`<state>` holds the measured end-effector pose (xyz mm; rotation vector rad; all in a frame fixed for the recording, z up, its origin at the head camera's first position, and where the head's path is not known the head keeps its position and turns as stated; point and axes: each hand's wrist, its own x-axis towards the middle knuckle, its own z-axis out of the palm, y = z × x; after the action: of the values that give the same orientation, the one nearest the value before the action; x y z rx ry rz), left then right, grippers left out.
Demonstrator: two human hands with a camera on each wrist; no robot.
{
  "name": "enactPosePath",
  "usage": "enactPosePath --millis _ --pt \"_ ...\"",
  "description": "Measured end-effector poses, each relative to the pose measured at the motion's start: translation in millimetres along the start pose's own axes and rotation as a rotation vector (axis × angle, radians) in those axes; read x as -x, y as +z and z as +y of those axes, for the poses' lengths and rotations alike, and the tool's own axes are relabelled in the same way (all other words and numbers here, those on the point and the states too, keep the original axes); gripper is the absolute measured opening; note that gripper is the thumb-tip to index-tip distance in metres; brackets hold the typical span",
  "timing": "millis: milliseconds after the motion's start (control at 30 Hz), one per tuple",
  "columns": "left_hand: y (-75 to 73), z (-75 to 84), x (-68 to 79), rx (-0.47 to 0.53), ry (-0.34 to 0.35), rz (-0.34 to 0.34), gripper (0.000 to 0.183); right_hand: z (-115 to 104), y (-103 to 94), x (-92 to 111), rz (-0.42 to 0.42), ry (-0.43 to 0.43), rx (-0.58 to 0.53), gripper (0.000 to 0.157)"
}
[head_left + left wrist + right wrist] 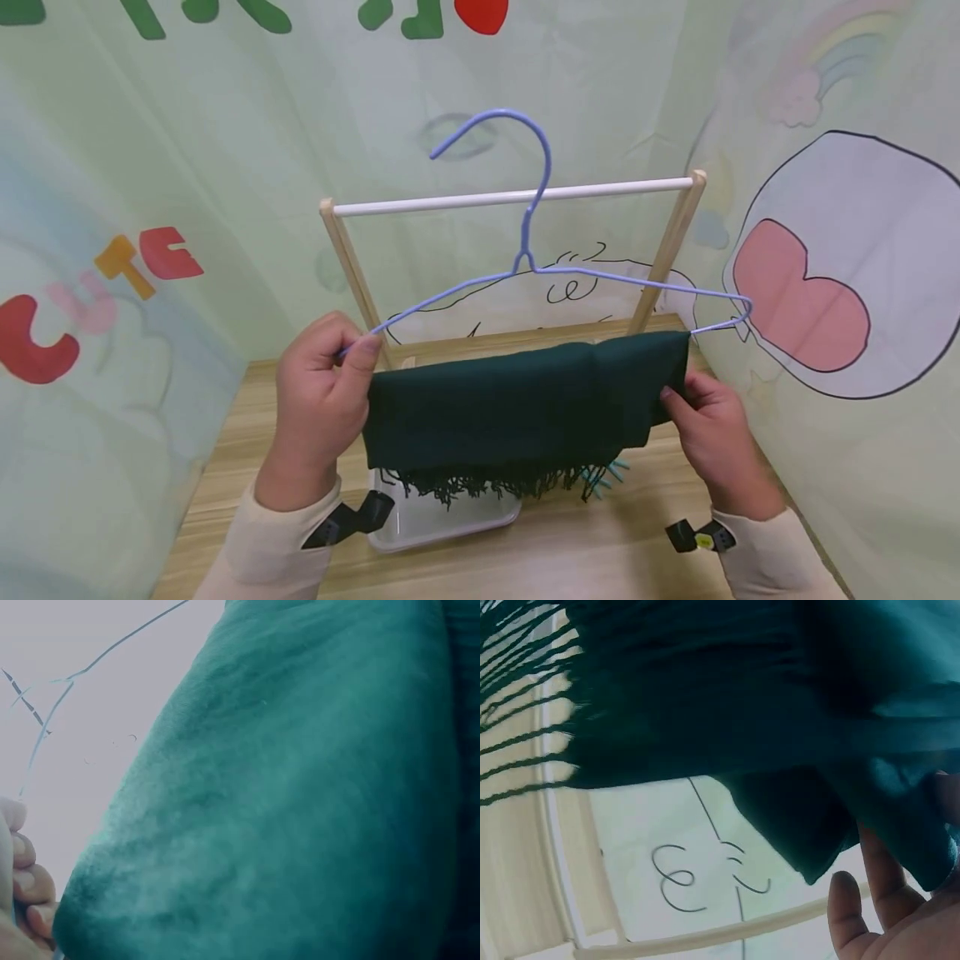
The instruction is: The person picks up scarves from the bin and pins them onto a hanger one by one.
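A dark green fringed scarf (510,408) hangs folded over the lower bar of a blue wire hanger (600,273). My left hand (322,400) grips the hanger's left corner, thumb on the wire, right at the scarf's left edge. At the other end, my right hand (712,425) pinches the scarf's right edge between thumb and fingers. In the right wrist view, loose scarf corners droop beside the fingers (885,889). Green cloth fills most of the left wrist view, with curled fingertips (34,885) at its lower left.
Behind the hanger stands a wooden rack with a white rail (442,200). A white tray (450,533) lies under the scarf on the wooden table (585,550). Something teal and spiky (611,475) shows beyond the fringe. Printed curtains (225,150) enclose the table.
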<state>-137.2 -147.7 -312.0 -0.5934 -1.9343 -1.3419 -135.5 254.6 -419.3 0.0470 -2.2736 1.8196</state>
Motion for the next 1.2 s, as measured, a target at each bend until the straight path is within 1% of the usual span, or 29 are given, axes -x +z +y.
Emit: enactPosePath --millis 133,233,267,433,500,567,633,800,933,1000,1100,1200 --pt "0.9 1.0 -0.3 0.026 0.006 0.021 0.03 6 8.2 0 -0.009 0.024 -0.038 0.017" --pt "1.3 1.1 -0.7 0.031 0.003 0.024 0.03 10 12.4 0 -0.023 0.034 -0.054 0.015" --pt "1.3 1.1 -0.9 0.03 0.001 0.021 0.029 10 13.0 0 -0.028 0.031 -0.045 0.015" --pt "-0.1 1.1 -0.9 0.004 -0.014 0.0 0.026 13 14.5 0 -0.044 0.009 -0.084 0.012" --pt "-0.5 0.7 -0.8 -0.003 -0.021 0.001 0.025 14 14.7 0 -0.047 0.002 -0.107 0.011" --pt "-1.2 0.6 -0.9 -0.006 -0.026 0.003 0.025 15 14.3 0 -0.053 -0.001 -0.106 0.012" --pt "-1.6 0.6 -1.1 -0.006 -0.031 0.004 0.025 16 13.5 0 -0.051 0.014 -0.088 0.013" --pt "-2.8 -1.3 0.2 -0.007 -0.04 0.0 0.024 17 11.5 1 -0.013 0.036 -0.004 0.018" --pt "-4.2 -3.6 2.1 -0.013 -0.051 0.016 0.022 17 9.1 2 0.03 0.011 -0.028 0.015" --pt "-5.5 -3.8 2.7 -0.021 -0.059 0.035 0.021 16 6.7 2 0.035 -0.013 -0.054 0.017" --pt "-8.5 -3.2 2.7 -0.031 -0.074 0.051 0.021 17 1.3 2 0.02 -0.034 -0.089 0.022" --pt "-11.9 -3.2 3.3 -0.031 -0.083 0.057 0.021 20 -4.7 5 -0.003 -0.027 -0.075 0.026"
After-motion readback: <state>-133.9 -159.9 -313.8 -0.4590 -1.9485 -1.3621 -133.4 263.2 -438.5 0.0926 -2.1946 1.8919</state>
